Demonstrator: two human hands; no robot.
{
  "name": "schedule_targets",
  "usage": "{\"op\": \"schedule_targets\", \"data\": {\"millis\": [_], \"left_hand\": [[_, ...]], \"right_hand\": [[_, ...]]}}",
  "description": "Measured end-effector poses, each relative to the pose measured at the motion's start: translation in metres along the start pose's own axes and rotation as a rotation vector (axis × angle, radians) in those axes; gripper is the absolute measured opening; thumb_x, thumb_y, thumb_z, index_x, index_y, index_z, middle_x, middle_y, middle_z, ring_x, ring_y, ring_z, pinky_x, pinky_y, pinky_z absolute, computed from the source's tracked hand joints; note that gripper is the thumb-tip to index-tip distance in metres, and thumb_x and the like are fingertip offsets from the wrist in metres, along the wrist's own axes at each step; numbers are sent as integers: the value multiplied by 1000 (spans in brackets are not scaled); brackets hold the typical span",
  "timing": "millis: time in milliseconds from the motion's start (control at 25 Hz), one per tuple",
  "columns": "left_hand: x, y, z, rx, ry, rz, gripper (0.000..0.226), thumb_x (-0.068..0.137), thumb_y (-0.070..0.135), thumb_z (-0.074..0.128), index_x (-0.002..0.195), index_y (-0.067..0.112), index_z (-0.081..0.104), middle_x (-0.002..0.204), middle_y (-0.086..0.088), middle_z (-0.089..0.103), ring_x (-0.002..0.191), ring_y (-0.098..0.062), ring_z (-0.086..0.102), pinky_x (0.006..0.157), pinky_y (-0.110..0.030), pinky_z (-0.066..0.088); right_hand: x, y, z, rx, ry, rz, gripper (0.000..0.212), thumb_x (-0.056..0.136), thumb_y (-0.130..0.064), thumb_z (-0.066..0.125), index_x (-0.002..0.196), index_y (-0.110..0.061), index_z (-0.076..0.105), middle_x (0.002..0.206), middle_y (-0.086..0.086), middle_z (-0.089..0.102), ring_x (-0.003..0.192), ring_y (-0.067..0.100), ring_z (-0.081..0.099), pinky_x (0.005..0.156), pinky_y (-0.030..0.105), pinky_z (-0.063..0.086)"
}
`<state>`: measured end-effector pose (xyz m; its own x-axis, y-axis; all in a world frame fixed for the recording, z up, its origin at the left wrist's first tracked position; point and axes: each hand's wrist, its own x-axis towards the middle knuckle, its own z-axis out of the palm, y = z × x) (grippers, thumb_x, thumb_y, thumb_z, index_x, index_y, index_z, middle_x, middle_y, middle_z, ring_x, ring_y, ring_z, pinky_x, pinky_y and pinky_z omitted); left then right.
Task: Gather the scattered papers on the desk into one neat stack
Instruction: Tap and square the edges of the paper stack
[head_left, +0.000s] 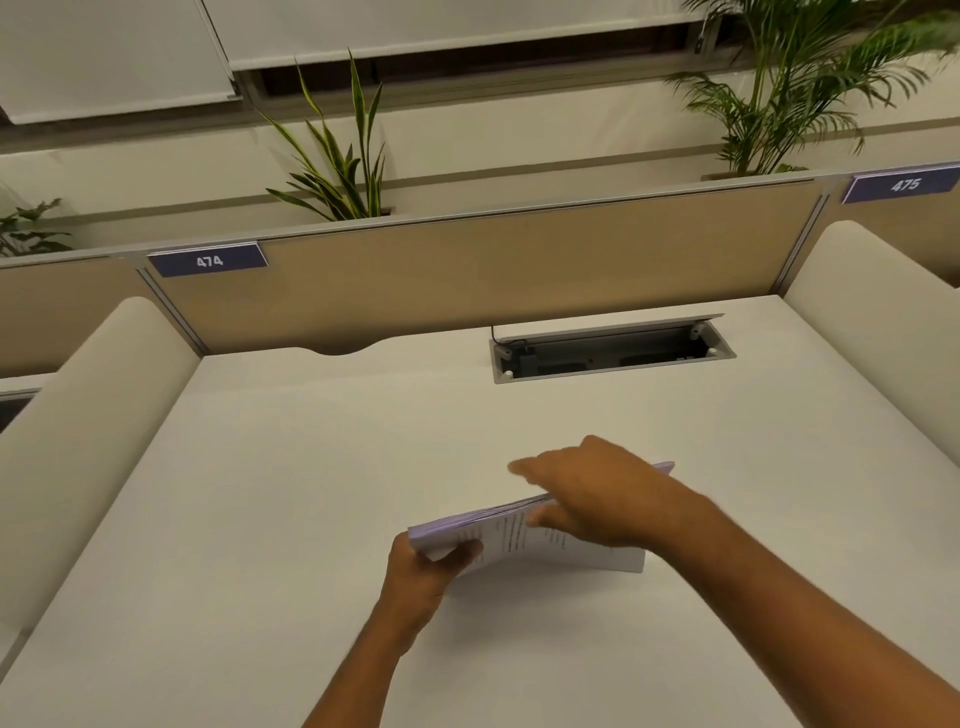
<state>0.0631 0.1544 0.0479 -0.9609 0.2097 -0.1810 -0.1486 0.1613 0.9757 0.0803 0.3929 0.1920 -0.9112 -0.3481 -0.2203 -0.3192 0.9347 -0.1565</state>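
While the left hand (428, 569) pinches the near-left corner of the papers (498, 530), the stack's long axis runs rightward from it, beneath the right hand (597, 493), whose fingers lie spread on top, above the desk (270, 467).

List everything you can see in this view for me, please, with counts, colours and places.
papers: one gathered bundle, white and lilac, tilted on the desk, centre
desk: one, off-white, fills the foreground
cable tray: one, grey, lid open, far right of the desk
partition panel: one, tan, behind the desk
number tags: two, blue, 474 left, 475 right
plants: three, green, behind the partition
blinds: pale, top
hands: left hand grips the bundle's left corner; right hand on its top edge
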Motion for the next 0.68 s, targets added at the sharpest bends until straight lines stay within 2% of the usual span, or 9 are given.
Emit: {"op": "schedule_targets", "data": {"millis": [80, 160, 240, 320, 400, 440, 560, 640, 680], "left_hand": [[1, 1, 0, 12, 0, -8, 30, 89, 18, 85, 114, 33, 81, 108, 3, 84, 106, -23, 78, 79, -28, 65], [0, 4, -2, 36, 30, -11, 29, 89, 19, 85, 113, 34, 80, 104, 7, 84, 106, -27, 77, 76, -25, 65], [-1, 12, -6, 41, 121, 9, 35, 86, 21, 88, 113, 39, 76, 102, 16, 82, 104, -21, 76, 74, -22, 64], [-2, 18, -12, -24, 244, 13, 65, 77, 29, 95, 133, 37, 63, 117, 21, 76, 113, -9, 70, 90, -27, 61], [0, 24, -15, -235, 237, -1, 88, 72, 36, 97, 147, 36, 50, 135, 16, 71, 126, -11, 67, 106, -41, 54], [1, 28, -12, -331, 187, 16, 83, 75, 37, 93, 147, 35, 51, 137, 8, 72, 129, -19, 68, 108, -48, 53], [4, 47, 8, -385, 115, 94, 34, 91, 31, 77, 124, 24, 72, 125, -8, 78, 121, -34, 70, 105, -58, 56], [5, 59, 25, -351, 175, 84, 14, 102, 23, 67, 112, 27, 78, 112, -2, 81, 104, -23, 76, 90, -45, 64], [5, 62, 32, -314, 207, 89, 18, 106, 21, 61, 110, 27, 77, 105, 4, 82, 94, -14, 77, 80, -35, 65]], "right_hand": [[11, -11, 11, -169, -50, -57, 33, 102, -33, 60, 134, -24, 58, 127, 5, 73, 104, 25, 72, 94, 39, 56], [12, -9, 15, -204, -53, -41, 26, 101, -24, 60, 127, -23, 61, 117, 6, 74, 95, 24, 73, 84, 36, 59], [8, 1, 10, -51, 8, 29, 22, 102, -30, 56, 123, -30, 63, 116, 0, 75, 93, 20, 70, 81, 32, 59], [-1, 18, 3, 188, 141, 82, 22, 104, -37, 50, 118, -36, 68, 112, -8, 75, 92, 13, 68, 81, 28, 59], [-12, 35, 0, 451, 279, 89, 25, 106, -38, 47, 114, -38, 71, 107, -14, 75, 92, 11, 70, 80, 27, 60], [-16, 41, 3, 598, 333, 84, 28, 105, -38, 46, 115, -37, 72, 105, -17, 75, 93, 11, 71, 78, 26, 61], [-21, 47, 23, 916, 459, 85, 37, 101, -39, 44, 124, -30, 71, 107, -15, 77, 98, 9, 72, 75, 25, 63], [-18, 45, 44, 986, 513, 133, 37, 101, -39, 42, 127, -30, 66, 112, -11, 75, 101, 9, 71, 77, 30, 64], [-16, 43, 52, 1002, 537, 158, 35, 101, -40, 40, 127, -31, 63, 114, -10, 74, 101, 9, 71, 77, 32, 65]]}}
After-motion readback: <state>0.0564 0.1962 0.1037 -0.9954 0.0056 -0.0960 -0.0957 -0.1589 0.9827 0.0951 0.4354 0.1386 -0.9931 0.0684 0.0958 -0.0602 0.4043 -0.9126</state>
